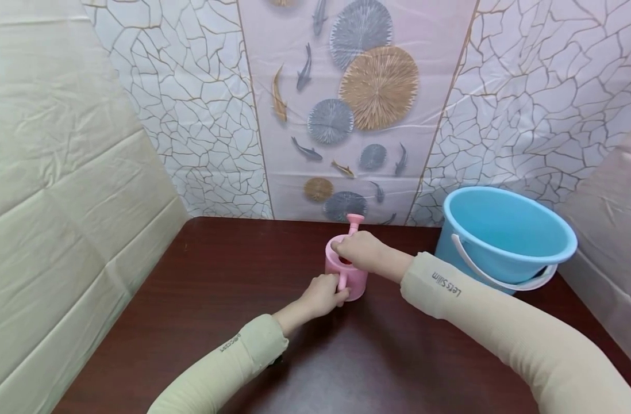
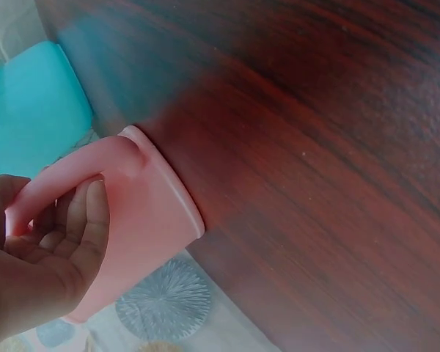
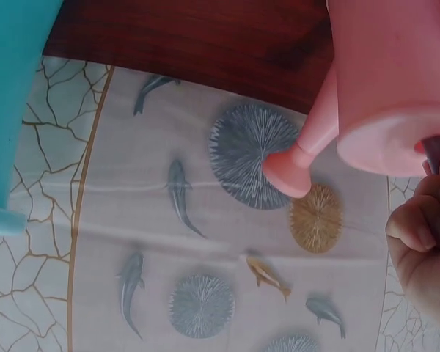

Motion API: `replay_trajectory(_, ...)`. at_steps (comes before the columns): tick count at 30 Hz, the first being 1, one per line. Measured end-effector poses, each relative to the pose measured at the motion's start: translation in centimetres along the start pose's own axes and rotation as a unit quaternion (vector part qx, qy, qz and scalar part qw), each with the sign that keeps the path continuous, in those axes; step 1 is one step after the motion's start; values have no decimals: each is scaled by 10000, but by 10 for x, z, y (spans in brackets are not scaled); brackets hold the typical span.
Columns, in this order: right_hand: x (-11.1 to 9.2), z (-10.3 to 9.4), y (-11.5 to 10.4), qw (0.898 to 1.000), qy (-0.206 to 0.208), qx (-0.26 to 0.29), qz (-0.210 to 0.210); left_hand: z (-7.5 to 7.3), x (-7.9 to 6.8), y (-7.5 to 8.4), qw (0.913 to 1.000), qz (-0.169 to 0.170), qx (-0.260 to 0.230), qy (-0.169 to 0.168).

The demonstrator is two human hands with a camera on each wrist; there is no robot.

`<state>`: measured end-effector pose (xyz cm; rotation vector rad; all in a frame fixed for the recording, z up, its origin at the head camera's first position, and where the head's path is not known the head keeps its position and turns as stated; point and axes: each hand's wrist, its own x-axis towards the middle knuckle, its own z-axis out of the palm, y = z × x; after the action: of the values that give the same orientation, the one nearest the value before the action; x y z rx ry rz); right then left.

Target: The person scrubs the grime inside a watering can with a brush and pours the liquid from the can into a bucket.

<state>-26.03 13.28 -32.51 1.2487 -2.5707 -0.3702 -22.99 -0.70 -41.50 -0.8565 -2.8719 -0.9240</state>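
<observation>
A pink watering can (image 1: 358,280) stands upright on the dark wooden table, its sprinkler spout (image 1: 354,221) pointing to the back. My left hand (image 1: 320,296) grips the can's handle (image 2: 73,170), fingers curled through the loop. Over the can's top opening, my right hand (image 1: 362,251) pinches a dark grey stick-like piece (image 3: 434,152) that reaches into the can. Something red (image 1: 345,260) shows inside the opening, below the right hand. Whether the red part belongs to the dark piece I cannot tell, as the can's wall and the fingers hide most of it.
A light blue bucket (image 1: 501,238) with a white handle (image 1: 481,270) stands at the table's back right, beyond the right forearm. The brown table (image 1: 233,259) extends left and in front of the can. Patterned sheeting (image 1: 207,115) hangs behind, with beige cloth (image 1: 62,201) on the left.
</observation>
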Motion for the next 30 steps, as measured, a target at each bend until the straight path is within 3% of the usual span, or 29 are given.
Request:
replay_trajectory(9,2,-3,6,10000,-9,-59,10,1,-2,-2,9998,-59,-152,97)
replay_trajectory(14,5,-13,7,9995,-307,-23,72,-2,-2,-5,9999,-27,-34,115)
replay_trajectory(24,19,-32,13,9854,-1551,685,152,-2,-1,-3,9999,-77,-118,-7)
replay_trajectory(30,26,-34,13,9581,-2616,1167,1,-1,-2,0,9999,-29,-136,6)
